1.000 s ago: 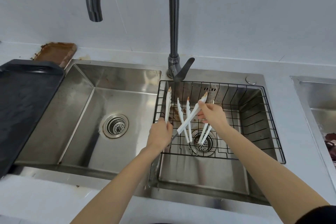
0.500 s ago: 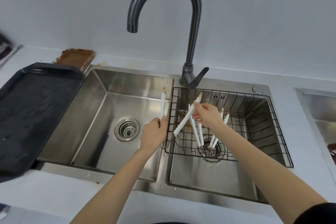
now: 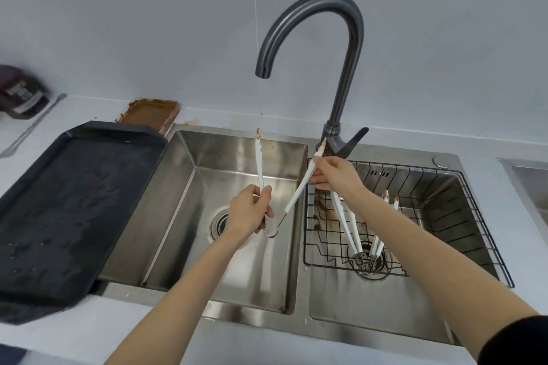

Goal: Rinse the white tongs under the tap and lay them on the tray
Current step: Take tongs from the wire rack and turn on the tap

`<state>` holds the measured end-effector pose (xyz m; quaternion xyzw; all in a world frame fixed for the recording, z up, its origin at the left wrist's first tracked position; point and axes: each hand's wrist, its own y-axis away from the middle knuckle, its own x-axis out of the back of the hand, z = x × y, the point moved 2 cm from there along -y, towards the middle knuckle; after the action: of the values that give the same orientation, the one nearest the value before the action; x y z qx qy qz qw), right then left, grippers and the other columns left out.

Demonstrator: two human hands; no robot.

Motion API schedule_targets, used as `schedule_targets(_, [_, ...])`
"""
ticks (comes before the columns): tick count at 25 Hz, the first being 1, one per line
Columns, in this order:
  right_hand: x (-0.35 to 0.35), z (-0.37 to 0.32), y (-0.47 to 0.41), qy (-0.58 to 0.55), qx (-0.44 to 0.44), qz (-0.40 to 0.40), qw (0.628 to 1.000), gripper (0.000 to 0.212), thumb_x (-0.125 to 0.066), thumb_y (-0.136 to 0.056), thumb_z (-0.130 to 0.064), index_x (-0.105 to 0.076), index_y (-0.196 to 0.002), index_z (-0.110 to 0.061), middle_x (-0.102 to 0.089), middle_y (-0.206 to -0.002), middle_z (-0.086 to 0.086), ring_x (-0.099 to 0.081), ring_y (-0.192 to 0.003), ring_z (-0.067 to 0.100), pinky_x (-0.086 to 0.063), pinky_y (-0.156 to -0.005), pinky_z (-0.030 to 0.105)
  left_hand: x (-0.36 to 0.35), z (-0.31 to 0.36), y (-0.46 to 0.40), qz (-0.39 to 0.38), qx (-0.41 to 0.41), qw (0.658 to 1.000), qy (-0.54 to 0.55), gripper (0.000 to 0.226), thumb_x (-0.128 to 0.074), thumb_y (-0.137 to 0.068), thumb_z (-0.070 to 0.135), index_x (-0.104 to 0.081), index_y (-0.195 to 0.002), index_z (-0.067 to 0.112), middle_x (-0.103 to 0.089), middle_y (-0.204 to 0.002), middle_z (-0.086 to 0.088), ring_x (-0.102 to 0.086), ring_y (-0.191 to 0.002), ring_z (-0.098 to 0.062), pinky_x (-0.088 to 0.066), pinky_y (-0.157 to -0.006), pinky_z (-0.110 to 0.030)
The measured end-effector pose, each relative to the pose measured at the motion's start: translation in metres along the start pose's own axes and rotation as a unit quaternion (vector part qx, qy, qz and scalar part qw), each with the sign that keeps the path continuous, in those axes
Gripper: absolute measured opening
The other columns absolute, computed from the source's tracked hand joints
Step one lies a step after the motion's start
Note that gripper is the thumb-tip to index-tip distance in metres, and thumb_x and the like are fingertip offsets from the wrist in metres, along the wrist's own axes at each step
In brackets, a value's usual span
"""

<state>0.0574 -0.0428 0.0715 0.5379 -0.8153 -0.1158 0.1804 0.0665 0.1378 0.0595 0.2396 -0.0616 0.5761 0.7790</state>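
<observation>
Over the left sink basin (image 3: 189,204) I hold a pair of white tongs (image 3: 296,195), spread in a V with brown-stained tips up. My left hand (image 3: 250,213) grips one arm near the hinge. My right hand (image 3: 333,173) pinches the other arm near its tip. The grey tap (image 3: 341,47) arches above, its spout over the left basin, directly above the tongs. No water is visibly running. The black tray (image 3: 68,201) lies on the counter left of the sink.
A black wire basket (image 3: 444,216) sits in the right basin with more white tongs (image 3: 347,225) standing in it. A brown-stained board (image 3: 151,115) lies behind the tray. A dark packet (image 3: 20,95) and a metal utensil (image 3: 32,124) rest at far left.
Both hands have carried the tongs leftwards out of the wire basket to above the left basin. The view has shifted, so the tray and tap spout show more fully.
</observation>
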Motion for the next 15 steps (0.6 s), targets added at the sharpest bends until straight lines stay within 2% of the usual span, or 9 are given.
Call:
schedule_targets(3, [-0.006, -0.014, -0.007, -0.002, 0.009, 0.002, 1.0, 0.034, -0.051, -0.093, -0.026, -0.055, -0.118, -0.003, -0.062, -0.075, 0.0, -0.063, -0.069, 0.011, -0.055, -0.073, 0.026, 0.011, 0.005, -0.011, -0.018, -0.012, 1.0, 0.022, 0.023, -0.046, -0.094, 0.026, -0.049, -0.085, 0.005, -0.06, -0.059, -0.003, -0.038, -0.021, -0.005, -0.031, -0.029, -0.015])
schedule_targets(8, [-0.005, -0.022, -0.017, 0.021, 0.024, 0.022, 0.999, 0.035, -0.051, -0.093, -0.028, -0.057, -0.118, -0.004, -0.063, -0.08, -0.002, -0.063, -0.071, 0.01, -0.055, -0.07, 0.023, 0.017, 0.011, -0.026, -0.036, -0.018, 0.999, 0.021, 0.023, -0.045, -0.095, 0.026, -0.05, -0.089, 0.004, -0.06, -0.061, -0.003, -0.04, -0.023, -0.004, -0.034, -0.029, -0.015])
schedule_targets(10, [0.007, -0.026, -0.021, 0.084, 0.077, 0.113, 0.987, 0.037, -0.049, -0.093, -0.028, -0.055, -0.121, -0.005, -0.063, -0.096, 0.001, -0.06, -0.082, 0.013, -0.053, -0.077, 0.028, 0.019, 0.013, -0.032, -0.03, -0.018, 0.999, 0.017, 0.022, -0.044, -0.095, 0.025, -0.047, -0.086, 0.005, -0.06, -0.061, -0.004, -0.039, -0.023, -0.004, -0.035, -0.029, -0.015])
schedule_targets(12, [0.025, -0.032, -0.025, 0.136, 0.124, 0.216, 0.959, 0.038, -0.05, -0.093, -0.028, -0.051, -0.124, -0.008, -0.055, -0.117, 0.008, -0.054, -0.089, 0.016, -0.046, -0.081, 0.027, 0.022, 0.012, -0.037, -0.019, -0.015, 1.0, 0.012, 0.022, -0.043, -0.095, 0.024, -0.046, -0.085, 0.006, -0.059, -0.06, -0.003, -0.04, -0.023, -0.004, -0.036, -0.03, -0.016])
schedule_targets(15, [0.047, -0.036, -0.034, 0.172, 0.112, 0.256, 0.945, 0.043, -0.051, -0.093, -0.025, -0.043, -0.132, -0.009, -0.041, -0.133, 0.014, -0.048, -0.085, 0.017, -0.038, -0.078, 0.024, 0.026, 0.012, -0.044, -0.003, -0.011, 1.0, 0.019, 0.021, -0.04, -0.096, 0.022, -0.045, -0.082, 0.007, -0.058, -0.058, -0.001, -0.04, -0.022, -0.005, -0.036, -0.033, -0.018])
